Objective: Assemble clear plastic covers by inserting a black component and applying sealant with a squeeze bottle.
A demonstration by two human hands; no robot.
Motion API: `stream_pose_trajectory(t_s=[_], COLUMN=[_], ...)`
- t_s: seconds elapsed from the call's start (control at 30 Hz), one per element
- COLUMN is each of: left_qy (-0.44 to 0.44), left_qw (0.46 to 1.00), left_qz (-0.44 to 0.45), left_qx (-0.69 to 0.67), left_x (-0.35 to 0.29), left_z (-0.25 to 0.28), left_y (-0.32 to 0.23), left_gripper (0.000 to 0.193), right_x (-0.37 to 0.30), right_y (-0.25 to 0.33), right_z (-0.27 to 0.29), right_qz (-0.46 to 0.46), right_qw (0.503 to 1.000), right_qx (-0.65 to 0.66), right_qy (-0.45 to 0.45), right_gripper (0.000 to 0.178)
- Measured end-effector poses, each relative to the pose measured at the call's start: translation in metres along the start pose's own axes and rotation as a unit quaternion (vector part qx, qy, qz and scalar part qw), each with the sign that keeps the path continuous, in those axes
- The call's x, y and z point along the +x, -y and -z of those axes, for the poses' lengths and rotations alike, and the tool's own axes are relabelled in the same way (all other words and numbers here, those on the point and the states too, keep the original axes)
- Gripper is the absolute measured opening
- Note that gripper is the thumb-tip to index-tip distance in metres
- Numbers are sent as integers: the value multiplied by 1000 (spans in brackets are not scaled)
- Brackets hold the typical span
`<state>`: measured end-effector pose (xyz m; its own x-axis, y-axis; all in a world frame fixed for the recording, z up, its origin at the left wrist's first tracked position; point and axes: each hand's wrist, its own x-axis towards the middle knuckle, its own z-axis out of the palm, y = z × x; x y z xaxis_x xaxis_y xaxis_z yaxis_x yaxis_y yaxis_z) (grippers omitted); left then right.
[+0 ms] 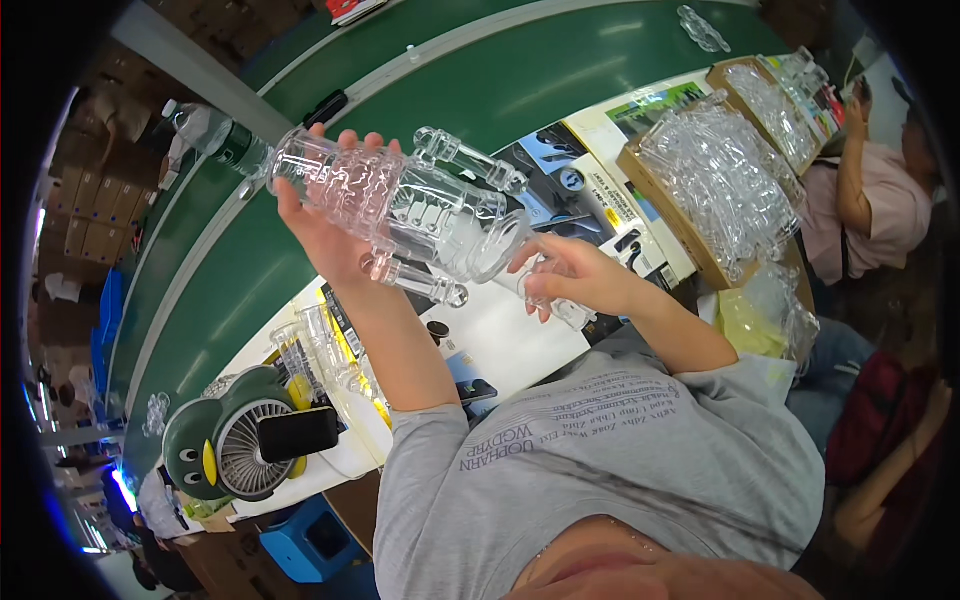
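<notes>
Vessel (405,205), clear: my feed shows left hand (332,238) cupped around its ribbed end, holding it; right hand (585,278) half-curled beside its base, grip I cannot tell.

Site: workshop or factory floor, packing or assembly type. Evidence: long green line (560,90) with pale rails (440,50), like a conveyor; white bench (530,325) alongside. Open carton (688,232) on the bench, filled with many like clear parts (715,170), bulk quantity. Brown boxes (95,205) stacked at far left. Co-worker (875,215) in pink farther along the same bench.
</notes>
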<state>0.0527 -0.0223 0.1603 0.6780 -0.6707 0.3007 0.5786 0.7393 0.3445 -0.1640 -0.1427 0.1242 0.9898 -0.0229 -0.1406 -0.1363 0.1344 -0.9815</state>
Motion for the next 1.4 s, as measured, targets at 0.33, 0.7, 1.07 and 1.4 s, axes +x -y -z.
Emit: stream_pose_trajectory(t_s=[0.33,0.7,1.07,1.4], left_qy=[31,35,115,371], left_qw=[999,999,959,892], left_qz=[30,33,-136,-122], left_qx=[19,18,219,228], left_x=[-7,-11,-54,-78], left_z=[-6,-15,-55,-65], left_y=[15,19,15,-18], left_gripper=[59,59,79,74], right_x=[-8,-9,-9,-10], right_y=[1,6,-2,-8], right_z=[-4,-4,-13,-30], right_qz=[12,16,140,270], right_qw=[1000,1000,918,855], right_qx=[-1,-3,-346,-413], right_qy=[-9,11,-136,-157], right_gripper=[31,28,65,55])
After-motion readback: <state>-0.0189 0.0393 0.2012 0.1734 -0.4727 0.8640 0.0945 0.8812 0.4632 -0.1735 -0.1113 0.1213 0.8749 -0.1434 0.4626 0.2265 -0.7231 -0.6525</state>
